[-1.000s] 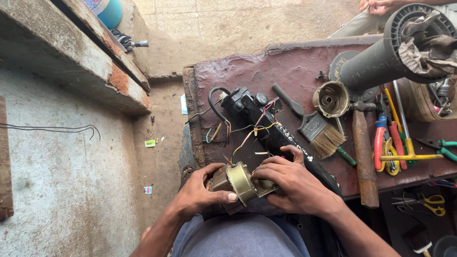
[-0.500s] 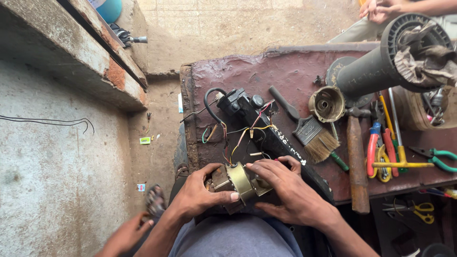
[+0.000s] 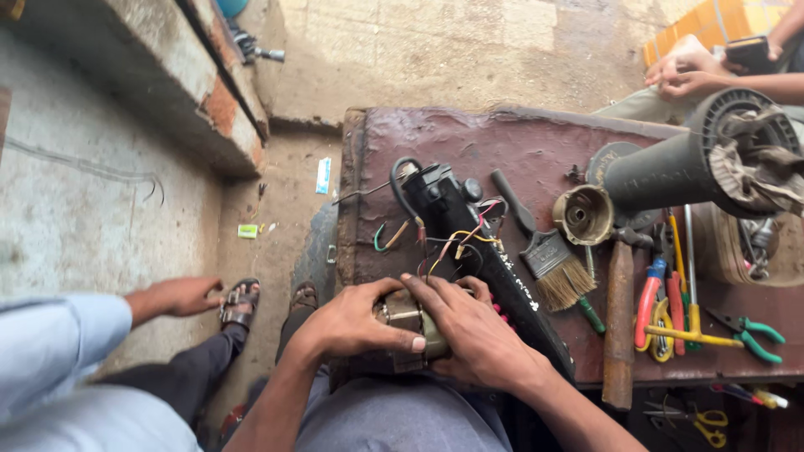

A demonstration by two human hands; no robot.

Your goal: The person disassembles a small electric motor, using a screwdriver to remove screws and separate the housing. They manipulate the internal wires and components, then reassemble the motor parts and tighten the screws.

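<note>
Both of my hands grip a small brass-coloured motor part (image 3: 408,320) at the near edge of a worn dark-red workbench (image 3: 469,138). My left hand (image 3: 352,322) wraps its left side, thumb across the front. My right hand (image 3: 473,331) covers its right side and top. Thin coloured wires (image 3: 456,238) run from the part up to a black tool body (image 3: 469,226) lying diagonally on the bench just beyond my fingers. Most of the part is hidden by my fingers.
A paintbrush (image 3: 548,255), a hammer (image 3: 620,322), pliers (image 3: 745,331), screwdrivers (image 3: 682,276) and a round metal cap (image 3: 584,214) lie on the right. A large black motor housing (image 3: 703,163) sits far right. Another person's hands (image 3: 687,71) rest beyond it; someone's sandalled foot (image 3: 239,303) stands left.
The view has shifted right and down. A person in a light blue sleeve and dark trousers has come in at the lower left. My hands have closed more fully over the motor part.
</note>
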